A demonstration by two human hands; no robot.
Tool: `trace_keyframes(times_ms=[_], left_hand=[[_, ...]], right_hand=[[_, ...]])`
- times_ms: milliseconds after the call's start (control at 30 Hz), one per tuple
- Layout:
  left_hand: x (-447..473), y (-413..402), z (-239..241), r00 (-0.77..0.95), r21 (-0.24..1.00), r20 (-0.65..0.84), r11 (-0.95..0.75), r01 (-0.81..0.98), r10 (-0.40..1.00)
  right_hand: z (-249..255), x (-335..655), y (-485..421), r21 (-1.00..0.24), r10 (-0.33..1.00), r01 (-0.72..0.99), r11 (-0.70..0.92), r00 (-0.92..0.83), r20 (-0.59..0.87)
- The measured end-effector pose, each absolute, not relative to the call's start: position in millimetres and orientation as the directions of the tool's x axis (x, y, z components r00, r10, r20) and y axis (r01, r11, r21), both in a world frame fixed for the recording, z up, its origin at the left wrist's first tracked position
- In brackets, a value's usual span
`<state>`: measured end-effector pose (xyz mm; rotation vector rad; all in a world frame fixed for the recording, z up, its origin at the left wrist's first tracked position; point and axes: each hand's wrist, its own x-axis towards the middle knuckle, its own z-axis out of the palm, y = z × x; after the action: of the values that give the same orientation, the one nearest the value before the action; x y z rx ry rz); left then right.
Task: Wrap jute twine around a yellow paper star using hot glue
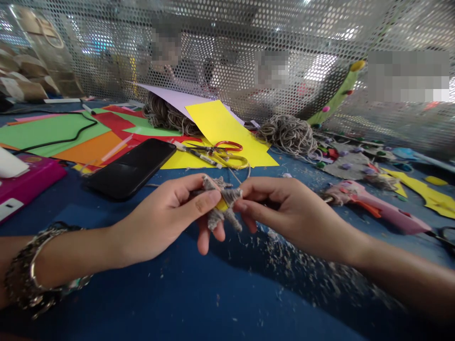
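Between thumb and fingers, my left hand grips a small star-shaped piece wrapped in grey yarn, with a yellow patch bare at its middle. My right hand is pinched at the star's right side, where a grey yarn strand runs up from the piece. Its fingertips touch the wrapped edge. Just behind the hands lie scissors with red and yellow handles, and a marker. My left fingers cover part of the star.
A black phone, a magenta box and coloured paper sheets lie left. Yellow paper and a tangled grey yarn heap are behind. A pink glue gun lies right. Fibre scraps litter the blue table. A perforated metal screen stands behind.
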<state>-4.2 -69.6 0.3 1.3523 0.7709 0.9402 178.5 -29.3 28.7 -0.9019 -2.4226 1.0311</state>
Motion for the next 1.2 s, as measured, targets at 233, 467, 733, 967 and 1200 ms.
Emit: trace_keyframes(times_ms=[233,467,733,967,1200], left_hand=[[-3.0,-73.2,-0.8,0.557,0.967,0.049,-0.178,0.18,0.829],[-0.9,-73.8,-3.0,0.574,0.882,0.052,-0.308,0.358,0.817],[0.3,-74.7,-2.2,0.571,0.9,-0.03,-0.227,0.373,0.821],[2.6,-76.0,-1.5,0.567,0.852,-0.055,-0.258,0.456,0.822],[2.6,-74.3,-3.0,0.519,0.825,-0.033,-0.27,0.497,0.854]], right_hand=[[27.5,179.4,-20.0,-0.737,0.653,0.457,0.498,-0.757,-0.028],[23.5,179.3,-17.5,-0.783,0.673,0.518,0.345,-0.718,-0.179],[23.9,178.6,-20.1,-0.82,0.639,0.497,0.285,-0.736,-0.224],[23.4,174.4,-29.8,-0.805,0.673,0.534,0.258,-0.697,-0.247],[34.1,173.1,-44.6,-0.707,0.741,0.548,0.447,-0.67,-0.05]])
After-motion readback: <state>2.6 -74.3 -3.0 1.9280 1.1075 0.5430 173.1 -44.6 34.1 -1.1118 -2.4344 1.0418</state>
